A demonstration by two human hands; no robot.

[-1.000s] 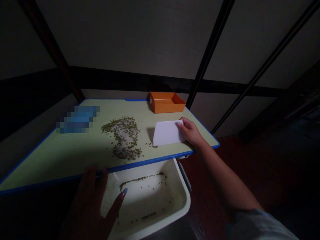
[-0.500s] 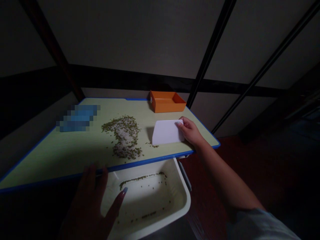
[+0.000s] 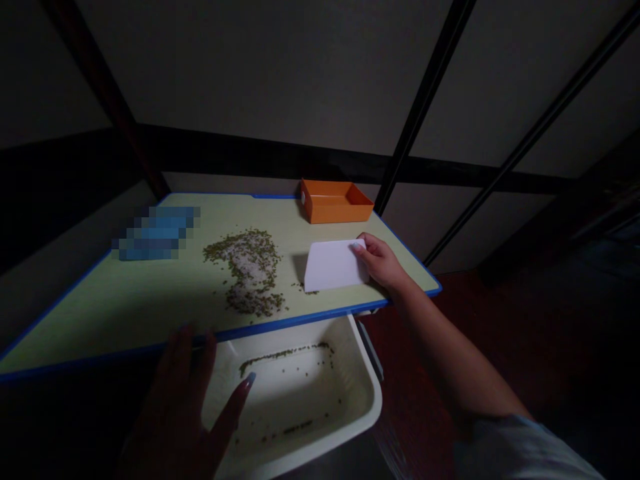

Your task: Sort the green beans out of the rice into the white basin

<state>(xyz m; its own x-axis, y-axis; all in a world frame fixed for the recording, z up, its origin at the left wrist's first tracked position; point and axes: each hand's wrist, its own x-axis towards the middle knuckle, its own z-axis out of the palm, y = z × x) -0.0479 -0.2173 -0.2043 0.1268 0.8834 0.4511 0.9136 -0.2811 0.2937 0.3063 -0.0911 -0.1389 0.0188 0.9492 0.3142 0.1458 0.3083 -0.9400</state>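
Note:
My right hand [image 3: 380, 260] pinches the upper right corner of a flat white scraper [image 3: 334, 265], which stands on edge on the table. A few stray green grains [image 3: 307, 289] lie by its lower left edge. To its left spreads a pile of small green beans mixed with white grains [image 3: 250, 267]. My left hand [image 3: 185, 407], in shadow, has its fingers spread at the table's front edge, over the left side of a white plastic bin [image 3: 367, 407]. Scattered green beans lie on the bin's floor, with a line of them along its far side.
The pale table [image 3: 150, 293] has a blue rim. An orange open box [image 3: 340, 212] stands at its back right. A blurred-out blue item [image 3: 157, 233] lies at the left. Behind the table rises a panelled wall [image 3: 280, 73]; the dark red floor [image 3: 430, 347] shows at right.
Hardly anything differs. The scraper has shifted very slightly left, close over the stray grains. My left hand keeps its place, and the view has tilted a little.

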